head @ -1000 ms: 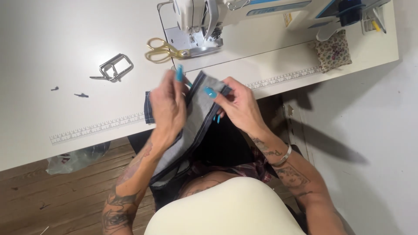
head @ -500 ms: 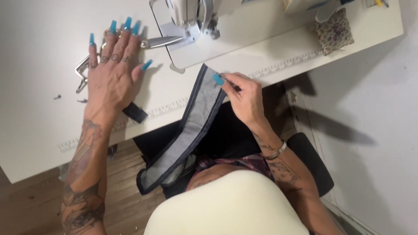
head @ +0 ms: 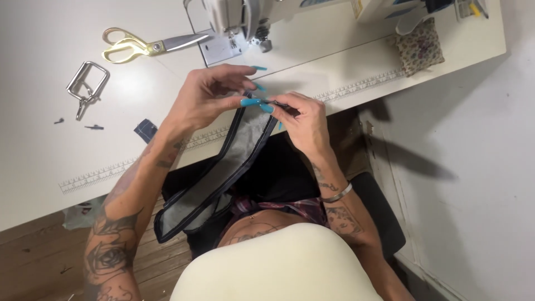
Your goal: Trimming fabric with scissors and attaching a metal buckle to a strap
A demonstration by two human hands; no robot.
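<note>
A long grey fabric strip (head: 223, 167) with dark bound edges runs from the table edge down onto my lap. My left hand (head: 209, 100) pinches its upper end with the fingertips. My right hand (head: 301, 120) grips the same upper end from the right, and a thin dark pin or clip shows between its fingers. Both hands meet just in front of the white table's edge (head: 111, 173), below the sewing machine (head: 234, 17).
Gold-handled scissors (head: 139, 44) lie left of the machine. A metal buckle (head: 86, 83) and small dark bits rest farther left. A small dark fabric scrap (head: 146, 130) sits near the printed ruler strip. A floral pincushion (head: 421, 47) lies at the right end.
My left hand came back from the far left of the table and now pinches the strip's upper end beside my right hand. The view shifted slightly.
</note>
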